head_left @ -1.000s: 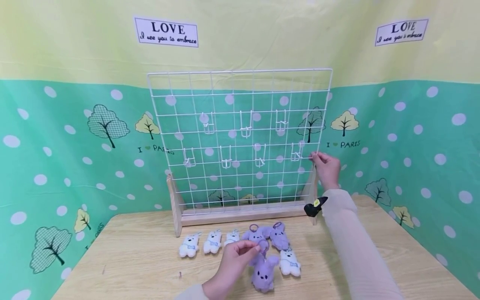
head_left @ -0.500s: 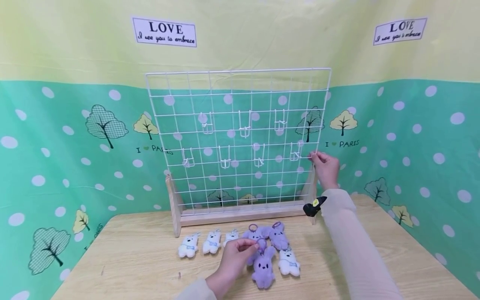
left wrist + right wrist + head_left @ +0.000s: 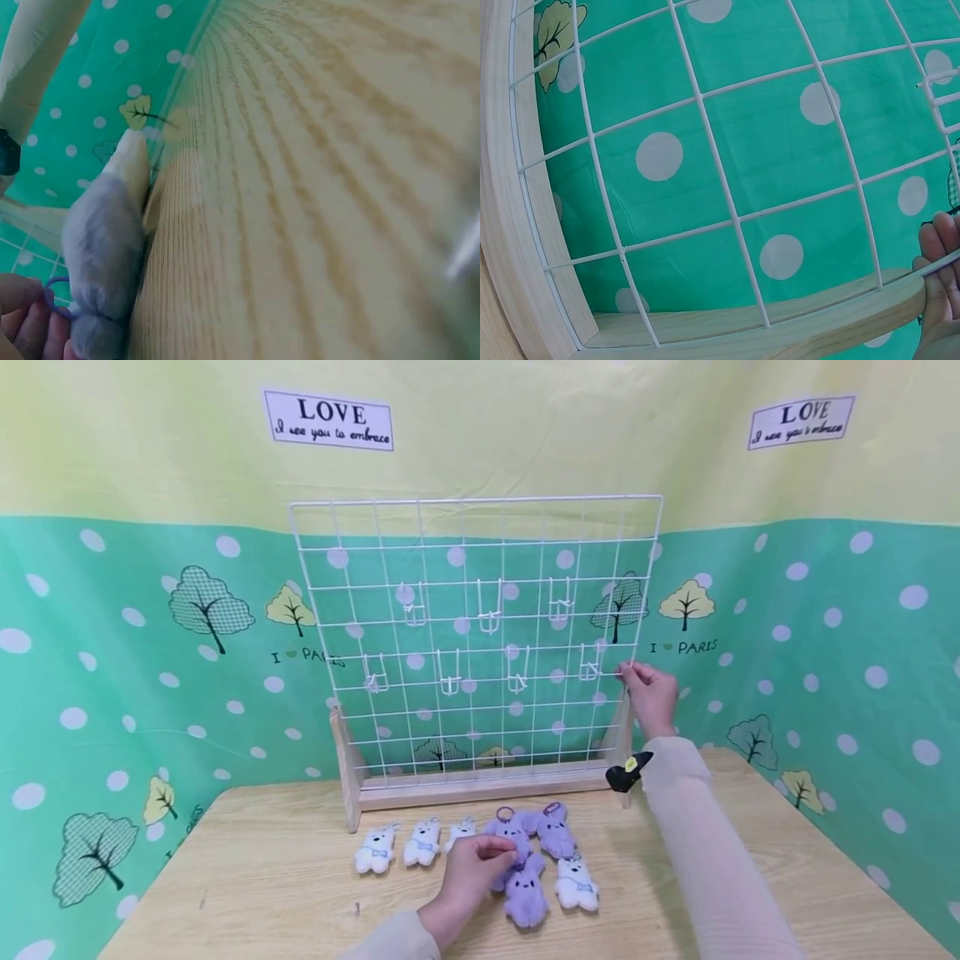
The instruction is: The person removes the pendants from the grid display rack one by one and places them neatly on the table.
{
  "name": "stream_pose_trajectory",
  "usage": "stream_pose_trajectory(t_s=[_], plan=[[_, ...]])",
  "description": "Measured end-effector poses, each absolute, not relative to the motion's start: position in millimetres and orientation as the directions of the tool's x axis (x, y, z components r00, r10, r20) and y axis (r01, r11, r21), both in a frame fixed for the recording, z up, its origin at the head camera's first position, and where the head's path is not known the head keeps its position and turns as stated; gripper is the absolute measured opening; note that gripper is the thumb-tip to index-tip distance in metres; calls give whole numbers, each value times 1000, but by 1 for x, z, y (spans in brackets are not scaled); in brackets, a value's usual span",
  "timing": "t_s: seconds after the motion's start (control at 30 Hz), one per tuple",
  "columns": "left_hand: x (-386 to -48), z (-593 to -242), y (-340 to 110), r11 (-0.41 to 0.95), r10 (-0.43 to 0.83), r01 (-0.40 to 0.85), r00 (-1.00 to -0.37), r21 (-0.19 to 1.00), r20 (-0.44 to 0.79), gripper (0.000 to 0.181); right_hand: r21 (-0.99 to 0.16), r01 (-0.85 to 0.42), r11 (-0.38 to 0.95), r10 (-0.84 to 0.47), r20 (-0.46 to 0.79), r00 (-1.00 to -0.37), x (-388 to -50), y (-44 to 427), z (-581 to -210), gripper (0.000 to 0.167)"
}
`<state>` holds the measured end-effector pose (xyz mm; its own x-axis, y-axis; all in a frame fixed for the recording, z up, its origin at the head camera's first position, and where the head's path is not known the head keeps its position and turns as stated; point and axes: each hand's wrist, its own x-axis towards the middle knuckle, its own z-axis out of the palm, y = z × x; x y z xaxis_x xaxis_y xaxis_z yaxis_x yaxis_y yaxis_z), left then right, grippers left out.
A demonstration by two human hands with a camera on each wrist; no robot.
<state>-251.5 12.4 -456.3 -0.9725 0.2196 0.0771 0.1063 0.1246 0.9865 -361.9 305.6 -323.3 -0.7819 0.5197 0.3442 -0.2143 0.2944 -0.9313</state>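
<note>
My left hand [image 3: 476, 870] pinches the purple ring [image 3: 49, 298] of a plush rabbit keychain [image 3: 527, 897]. The purple rabbit hangs or lies just below the fingers, close to the tabletop; whether it bears on the wood I cannot tell. Behind it are two more purple plush keychains, one [image 3: 555, 835] to the right and one [image 3: 512, 831] partly covered by the hand. At the right side of a white wire grid rack [image 3: 483, 706], my right hand [image 3: 652, 697] holds the edge wire between thumb and fingers. Several white wire hooks [image 3: 450, 683] hang on the grid with nothing on them.
White plush bear keychains [image 3: 375, 850] stand in a row left of the left hand, and another bear [image 3: 577, 885] lies right of the rabbit. The grid stands in a wooden base [image 3: 480, 789] on the wooden table [image 3: 255, 877]. A patterned cloth [image 3: 150, 693] hangs behind.
The rabbit has turned to face up more squarely and shifted slightly up. Its ring, visible earlier in the head view, is now hidden by the left fingers. The right hand keeps its place.
</note>
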Motion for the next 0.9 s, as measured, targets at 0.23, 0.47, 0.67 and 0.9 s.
stream_pose_trajectory(t_s=[0.23,0.47,0.67,0.9], plan=[[-254,-458,13,138,210,108,-975,985,78,13,-931,-205,301,518,340,-785,-363,307,-324,40],[-256,-452,0,121,241,103,-968,987,72,17,-926,-235,296,508,361,-782,-363,305,-322,38],[-256,-438,-20,103,246,119,-965,987,91,24,-927,-219,305,505,352,-788,-360,304,-319,39],[-262,-423,-48,137,191,107,-978,985,80,28,-925,-216,312,501,353,-790,-359,304,-319,38]])
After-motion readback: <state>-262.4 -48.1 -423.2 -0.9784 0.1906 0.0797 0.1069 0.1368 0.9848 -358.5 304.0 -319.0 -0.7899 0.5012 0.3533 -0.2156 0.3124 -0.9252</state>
